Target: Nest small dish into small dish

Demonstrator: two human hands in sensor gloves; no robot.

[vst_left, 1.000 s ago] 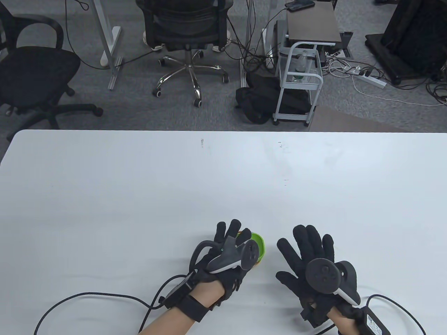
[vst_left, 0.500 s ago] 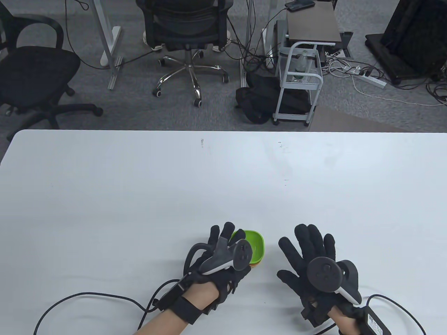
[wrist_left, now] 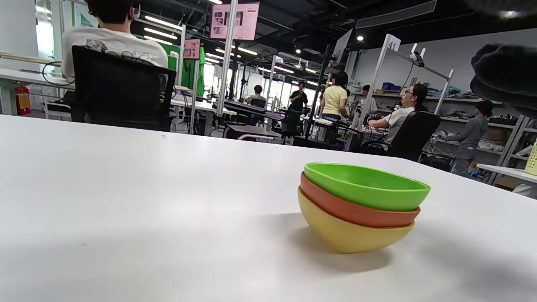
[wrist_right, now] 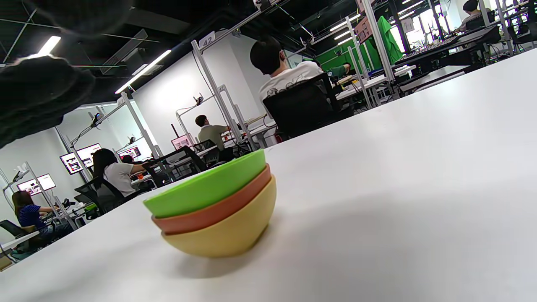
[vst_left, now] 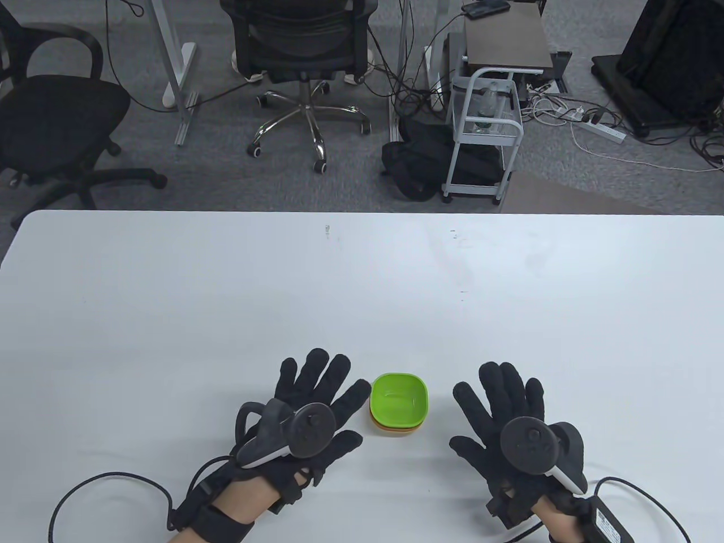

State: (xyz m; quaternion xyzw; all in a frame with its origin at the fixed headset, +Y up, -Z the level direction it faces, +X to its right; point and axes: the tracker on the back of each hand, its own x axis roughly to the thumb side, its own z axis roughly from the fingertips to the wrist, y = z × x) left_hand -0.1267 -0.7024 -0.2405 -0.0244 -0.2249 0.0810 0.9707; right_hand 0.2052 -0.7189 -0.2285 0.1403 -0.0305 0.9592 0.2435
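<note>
A green small dish point(vst_left: 399, 398) sits nested in an orange dish point(wrist_left: 352, 209), which sits in a yellow dish point(wrist_left: 348, 235). The stack stands on the white table point(vst_left: 362, 294) near its front edge. It also shows in the right wrist view, green dish point(wrist_right: 209, 186) on top. My left hand point(vst_left: 317, 396) lies flat and spread on the table just left of the stack, apart from it and holding nothing. My right hand point(vst_left: 492, 401) lies flat and spread to the right of the stack, also holding nothing.
Cables point(vst_left: 113, 486) run from both wrists along the table's front edge. Beyond the far edge stand office chairs point(vst_left: 300, 62) and a small white cart point(vst_left: 486, 136) on the floor.
My left hand let go of the green dish and drew back to the left, now lying flat on the table. The stack stands uncovered. My right hand has not moved.
</note>
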